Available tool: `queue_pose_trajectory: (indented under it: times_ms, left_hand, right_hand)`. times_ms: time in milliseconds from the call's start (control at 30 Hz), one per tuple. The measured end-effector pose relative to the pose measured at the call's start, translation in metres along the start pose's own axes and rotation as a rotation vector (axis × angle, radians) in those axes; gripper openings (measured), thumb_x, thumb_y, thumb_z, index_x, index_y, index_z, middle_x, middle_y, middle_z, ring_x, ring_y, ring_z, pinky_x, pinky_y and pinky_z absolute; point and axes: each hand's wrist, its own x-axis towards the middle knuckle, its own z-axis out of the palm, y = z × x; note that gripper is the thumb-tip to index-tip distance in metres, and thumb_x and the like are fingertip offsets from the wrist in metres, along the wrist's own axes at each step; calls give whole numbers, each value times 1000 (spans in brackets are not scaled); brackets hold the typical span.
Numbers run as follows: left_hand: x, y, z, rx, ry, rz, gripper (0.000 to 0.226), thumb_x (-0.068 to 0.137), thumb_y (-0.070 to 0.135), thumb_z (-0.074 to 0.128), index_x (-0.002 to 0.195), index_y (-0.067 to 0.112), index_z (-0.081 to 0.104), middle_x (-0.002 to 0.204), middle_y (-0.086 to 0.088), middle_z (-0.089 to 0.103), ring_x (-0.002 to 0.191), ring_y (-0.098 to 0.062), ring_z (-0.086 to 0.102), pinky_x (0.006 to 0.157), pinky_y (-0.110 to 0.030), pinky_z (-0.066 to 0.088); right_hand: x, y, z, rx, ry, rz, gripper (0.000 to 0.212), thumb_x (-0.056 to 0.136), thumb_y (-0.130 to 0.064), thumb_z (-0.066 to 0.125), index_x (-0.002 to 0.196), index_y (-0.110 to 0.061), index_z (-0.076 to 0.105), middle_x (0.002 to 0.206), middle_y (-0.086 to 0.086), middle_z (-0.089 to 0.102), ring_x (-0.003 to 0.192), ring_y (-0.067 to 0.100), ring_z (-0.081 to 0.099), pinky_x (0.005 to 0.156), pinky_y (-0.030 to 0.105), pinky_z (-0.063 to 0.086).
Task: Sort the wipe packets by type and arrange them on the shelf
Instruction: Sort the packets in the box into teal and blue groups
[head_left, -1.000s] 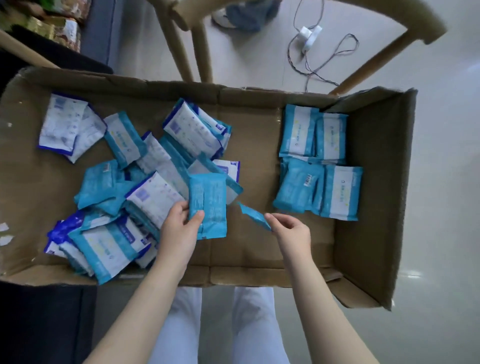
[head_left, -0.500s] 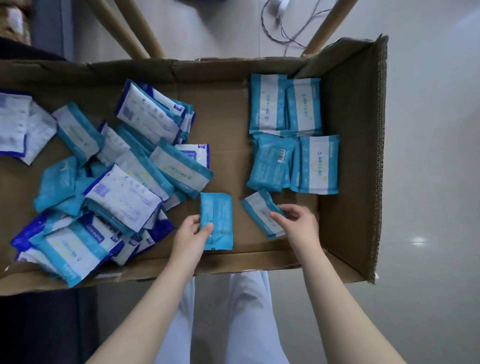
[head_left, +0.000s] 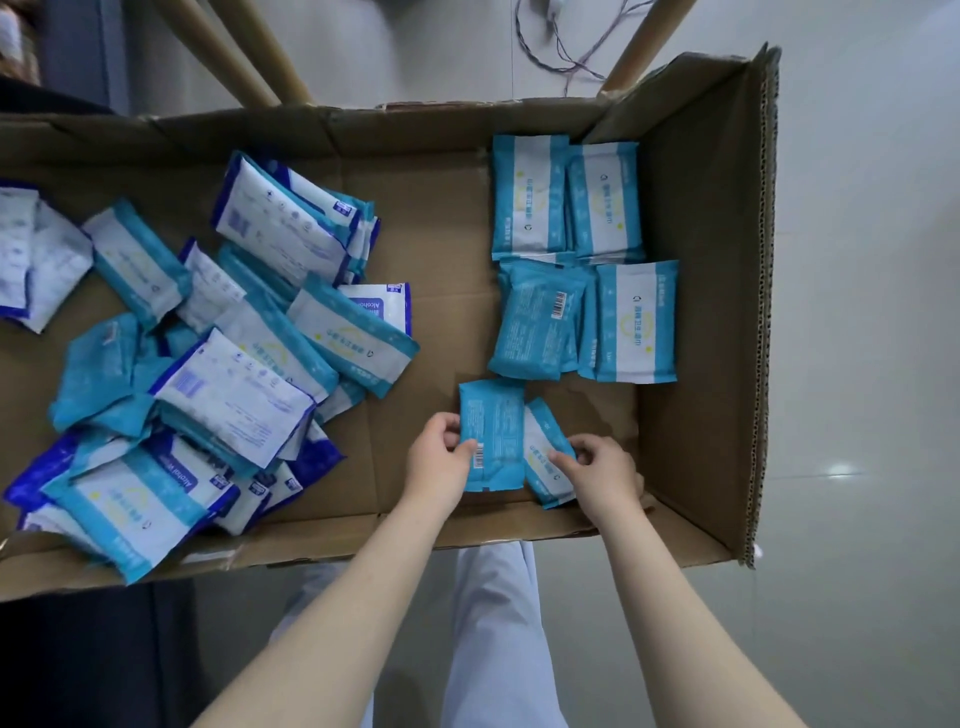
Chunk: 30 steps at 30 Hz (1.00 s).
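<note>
Two teal wipe packets lie side by side under the person's hands, low against the near wall of the cardboard box (head_left: 696, 322). The left hand (head_left: 440, 460) pinches the barcode-side packet (head_left: 493, 431) at its left edge, thumb on top beside the printed barcode and the other fingers curled at the rim. The right hand (head_left: 605, 470) grips the white-panel packet (head_left: 543, 447) from its right side with bent fingertips. This packet sits tilted, its left edge touching the one in the other grip.

Just beyond both grips, away from the person, lies the sorted group (head_left: 587, 260) – teal packets in two neat rows, three showing their white panels and one showing its barcode back. Its nearest row is close to the held pair but apart from it.

Out to the left of the left hand, across a stretch of bare cardboard, spreads the loose heap (head_left: 234, 364), where teal packets and dark-blue-edged ones overlap at every angle. To the right of the right hand the box's side wall stands upright.

Behind the wrists, toward the body, the box's front flap folds down over pale trousers (head_left: 493, 623). Far past the grips, outside the box, wooden legs (head_left: 249, 57) and a thin cable (head_left: 566, 47) rest on the light floor
</note>
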Motion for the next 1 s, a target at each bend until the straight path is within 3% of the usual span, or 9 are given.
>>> queue_pose_trajectory:
  times_ms: [67, 167, 300, 400, 467, 667, 733, 867, 1000]
  left_hand:
    - [0, -3, 0, 11, 12, -13, 14, 97, 11, 58, 110, 15, 57, 91, 1, 66, 78, -6, 63, 55, -15, 43]
    - [1, -7, 1, 24, 51, -16, 15, 98, 10, 55, 112, 15, 57, 93, 2, 62, 76, -4, 59, 55, -15, 42]
    - [2, -2, 16, 47, 6, 15, 18, 98, 10, 56, 115, 15, 58, 99, 2, 64, 77, -5, 59, 56, -14, 43]
    - [-5, 16, 29, 1, -162, 64, 35, 97, 12, 58, 131, 18, 55, 114, 4, 64, 97, -10, 62, 73, -18, 53]
    - [-15, 28, 18, -19, -195, 118, 41, 98, 13, 58, 138, 21, 52, 123, 6, 61, 105, -7, 57, 75, -11, 48]
    - [-34, 42, -113, -39, 98, 331, 24, 98, 18, 56, 120, 27, 61, 111, 14, 65, 92, 4, 58, 69, -3, 42]
    - [-29, 39, -166, -88, 234, 352, 21, 98, 16, 56, 116, 24, 63, 107, 11, 65, 92, 0, 59, 70, -2, 41]
    - [6, 22, -258, -128, 407, 302, 26, 98, 17, 57, 124, 19, 60, 117, 5, 62, 100, -12, 58, 82, -19, 42]
    - [60, -2, -317, -144, 481, 175, 42, 94, 26, 63, 134, 18, 54, 135, -4, 54, 123, -21, 52, 101, -27, 39]
  right_hand:
    - [-4, -2, 1, 18, 60, 17, 36, 91, -44, 67, 120, -23, 68, 114, 0, 59, 109, 22, 55, 97, 42, 43]
    - [-9, 9, -8, 233, 200, 88, 33, 96, -30, 63, 122, -10, 66, 119, 7, 55, 97, 20, 56, 84, 36, 48]
    - [-12, 21, -25, 312, 309, 135, 30, 99, -24, 57, 124, -10, 65, 116, 10, 57, 103, 29, 59, 86, 35, 46]
    - [-24, 10, -28, 280, 357, 85, 41, 100, -29, 55, 136, -10, 56, 129, 13, 51, 109, 31, 58, 90, 35, 44]
    - [-37, -7, -29, 317, 396, 36, 46, 100, -32, 56, 140, -10, 52, 134, 13, 49, 112, 30, 57, 93, 37, 45]
    - [-67, -104, -14, 385, 220, -286, 37, 98, -24, 60, 133, -11, 56, 129, 5, 57, 117, 18, 55, 102, 28, 41]
    - [-73, -149, -1, 384, 166, -361, 35, 98, -22, 60, 131, -11, 58, 128, 6, 58, 115, 19, 56, 105, 33, 42]
    - [-87, -242, 30, 351, 92, -529, 32, 97, -25, 62, 128, -14, 61, 125, 0, 59, 109, 13, 57, 99, 30, 46]
    - [-90, -318, 67, 256, 45, -645, 35, 98, -32, 60, 129, -17, 60, 129, -2, 61, 117, 12, 56, 100, 30, 46]
